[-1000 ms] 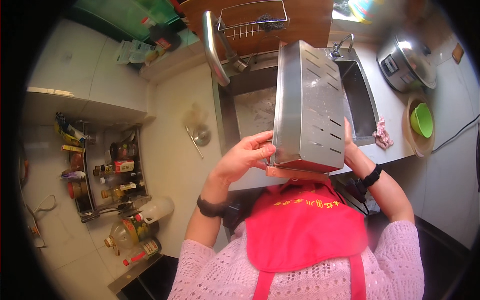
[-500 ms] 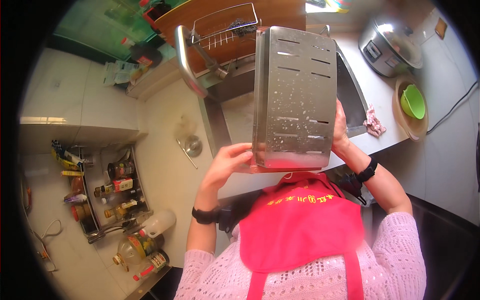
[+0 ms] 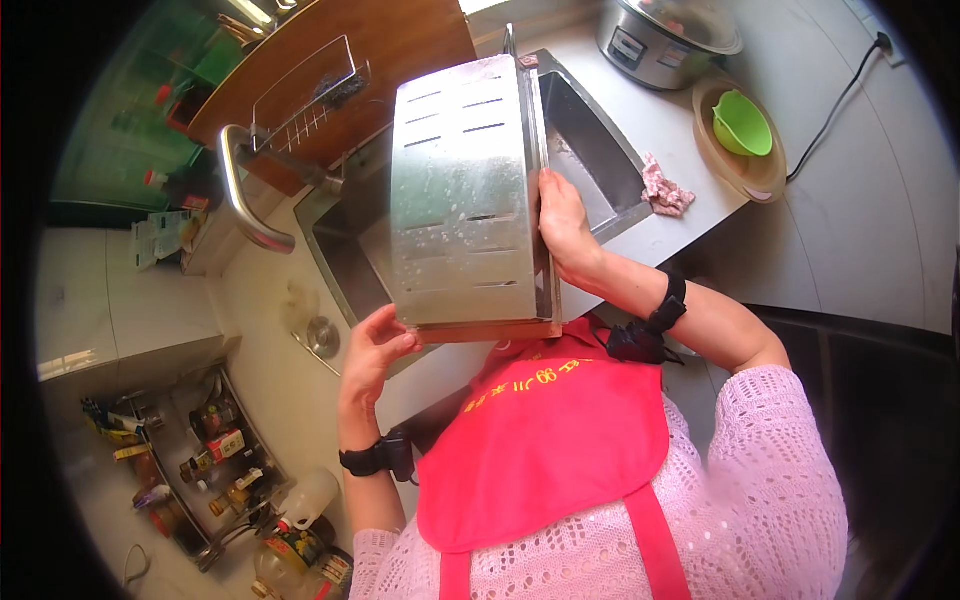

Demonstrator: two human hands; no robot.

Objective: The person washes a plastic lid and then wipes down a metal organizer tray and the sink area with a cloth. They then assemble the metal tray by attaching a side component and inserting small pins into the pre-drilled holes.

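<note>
Between my two hands a slotted stainless steel box [image 3: 465, 215] is raised over the near edge of the sink [image 3: 610, 175]. Water drops dot its upper face, which has rows of narrow slits. My left hand [image 3: 375, 350] grips the lower left corner, with some fingertips out of sight behind it. Along the right side, my right hand [image 3: 570, 228] presses against the box, its fingers partly hidden. A reddish-brown edge shows at the box's near end.
A curved tap [image 3: 240, 190] arches left of the sink. On the right stand a rice cooker [image 3: 665, 45], a crumpled cloth [image 3: 667, 187] and a basin [image 3: 710, 130] holding a green bowl [image 3: 742, 124]. A wire rack [image 3: 310, 120] sits behind the sink; a bottle rack [image 3: 200, 460] is at left.
The box has turned, so its other long side edge now shows at the right. My right hand has moved along that side, and the whole view has swung to the right.
</note>
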